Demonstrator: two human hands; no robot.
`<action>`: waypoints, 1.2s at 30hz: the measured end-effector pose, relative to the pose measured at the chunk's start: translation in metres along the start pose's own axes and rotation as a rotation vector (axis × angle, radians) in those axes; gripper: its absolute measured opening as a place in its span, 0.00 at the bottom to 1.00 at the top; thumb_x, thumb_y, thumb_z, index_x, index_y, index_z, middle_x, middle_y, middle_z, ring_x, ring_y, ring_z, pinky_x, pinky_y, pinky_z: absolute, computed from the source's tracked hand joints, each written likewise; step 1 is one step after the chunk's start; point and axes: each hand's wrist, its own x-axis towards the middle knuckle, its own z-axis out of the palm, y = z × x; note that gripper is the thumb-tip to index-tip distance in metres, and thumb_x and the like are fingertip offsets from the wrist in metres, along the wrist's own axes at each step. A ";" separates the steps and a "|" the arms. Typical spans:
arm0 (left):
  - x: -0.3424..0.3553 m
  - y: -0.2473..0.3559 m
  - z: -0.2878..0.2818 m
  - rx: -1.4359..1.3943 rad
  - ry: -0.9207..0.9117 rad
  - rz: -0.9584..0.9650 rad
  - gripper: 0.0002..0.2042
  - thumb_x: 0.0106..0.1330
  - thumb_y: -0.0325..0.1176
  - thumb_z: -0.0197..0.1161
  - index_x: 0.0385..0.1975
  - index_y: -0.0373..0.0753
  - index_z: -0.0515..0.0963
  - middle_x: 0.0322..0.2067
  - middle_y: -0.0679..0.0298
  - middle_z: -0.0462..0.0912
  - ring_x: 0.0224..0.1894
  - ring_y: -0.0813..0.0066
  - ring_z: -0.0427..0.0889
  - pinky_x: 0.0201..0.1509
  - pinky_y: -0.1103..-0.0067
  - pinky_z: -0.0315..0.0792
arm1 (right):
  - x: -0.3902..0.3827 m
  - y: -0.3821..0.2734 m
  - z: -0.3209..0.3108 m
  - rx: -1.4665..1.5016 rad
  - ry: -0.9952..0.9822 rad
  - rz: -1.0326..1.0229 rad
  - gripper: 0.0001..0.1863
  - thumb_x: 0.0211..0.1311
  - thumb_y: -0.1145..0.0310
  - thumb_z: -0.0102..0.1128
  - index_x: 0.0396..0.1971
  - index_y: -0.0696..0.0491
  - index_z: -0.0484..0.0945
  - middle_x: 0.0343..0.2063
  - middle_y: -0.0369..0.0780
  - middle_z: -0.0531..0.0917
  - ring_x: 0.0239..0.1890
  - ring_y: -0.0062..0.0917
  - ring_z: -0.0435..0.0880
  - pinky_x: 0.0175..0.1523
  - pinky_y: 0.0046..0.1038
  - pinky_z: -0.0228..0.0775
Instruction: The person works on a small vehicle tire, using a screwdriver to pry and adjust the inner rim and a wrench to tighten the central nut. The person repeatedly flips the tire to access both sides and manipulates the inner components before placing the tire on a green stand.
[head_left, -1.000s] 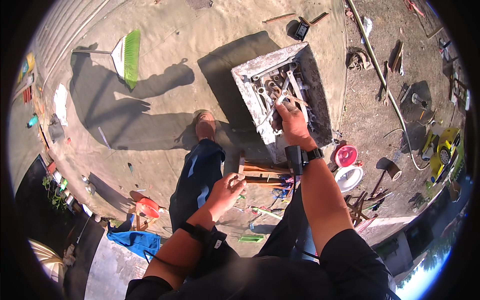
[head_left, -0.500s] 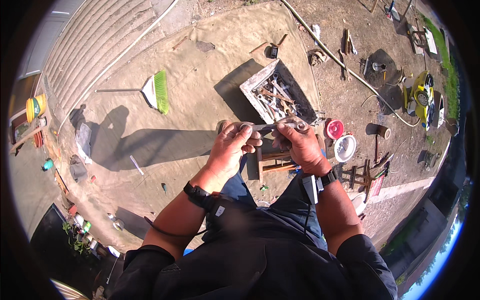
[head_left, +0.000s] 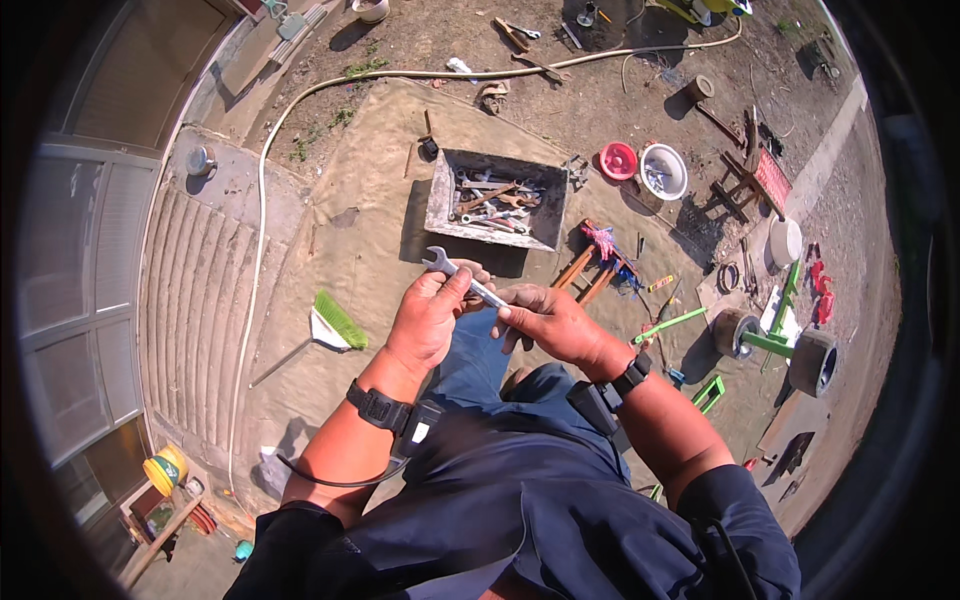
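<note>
Between my two hands is a grey metal wrench (head_left: 478, 290), slanting from an open jaw at the upper left down to the right. My left hand (head_left: 432, 308) is closed round it just below that jaw. The fingers of my right hand (head_left: 545, 318) pinch its lower right part, hiding that end. Beyond my hands stands a worn, whitish rectangular box (head_left: 437, 207), which holds several wrenches (head_left: 505, 200), some rusty and some shiny.
Right of the box are a red bowl (head_left: 618, 160), a white basin (head_left: 664, 172) and a small wooden stool (head_left: 590, 270). A green broom (head_left: 338, 322) lies to the left. A hose (head_left: 262, 200) curves round the ground sheet. Green-framed wheels (head_left: 812, 362) lie at right.
My view has swung to the right, so the box now appears farther left. The wrench has gone from nearly level to slanted, its open jaw now showing past my left hand.
</note>
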 end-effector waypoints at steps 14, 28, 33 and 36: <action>-0.062 -0.119 0.044 0.866 -0.069 -0.540 0.11 0.72 0.34 0.56 0.49 0.37 0.71 0.29 0.64 0.78 0.24 0.77 0.78 0.25 0.81 0.72 | -0.361 0.266 -0.027 0.089 1.041 0.183 0.22 0.65 0.59 0.61 0.52 0.61 0.77 0.39 0.44 0.86 0.34 0.26 0.86 0.40 0.28 0.76; -0.003 -0.202 0.202 1.506 -0.490 -0.469 0.12 0.67 0.31 0.57 0.49 0.37 0.74 0.23 0.64 0.81 0.18 0.78 0.77 0.15 0.79 0.63 | -0.468 0.412 0.041 0.936 1.470 0.066 0.17 0.68 0.59 0.60 0.50 0.53 0.75 0.34 0.37 0.85 0.30 0.20 0.85 0.31 0.22 0.74; -0.016 -0.268 0.329 1.417 -0.654 -0.319 0.10 0.71 0.34 0.56 0.42 0.34 0.76 0.24 0.68 0.77 0.21 0.82 0.73 0.23 0.83 0.66 | -0.521 0.475 0.026 1.064 1.494 0.069 0.18 0.68 0.60 0.60 0.51 0.54 0.74 0.35 0.39 0.84 0.30 0.23 0.85 0.31 0.24 0.76; -0.031 -0.316 0.377 1.570 -0.704 -0.236 0.12 0.73 0.40 0.58 0.39 0.35 0.77 0.24 0.69 0.76 0.21 0.83 0.70 0.25 0.82 0.65 | -0.573 0.489 -0.001 1.107 1.560 0.076 0.16 0.68 0.62 0.59 0.49 0.56 0.75 0.31 0.37 0.83 0.27 0.21 0.84 0.26 0.21 0.73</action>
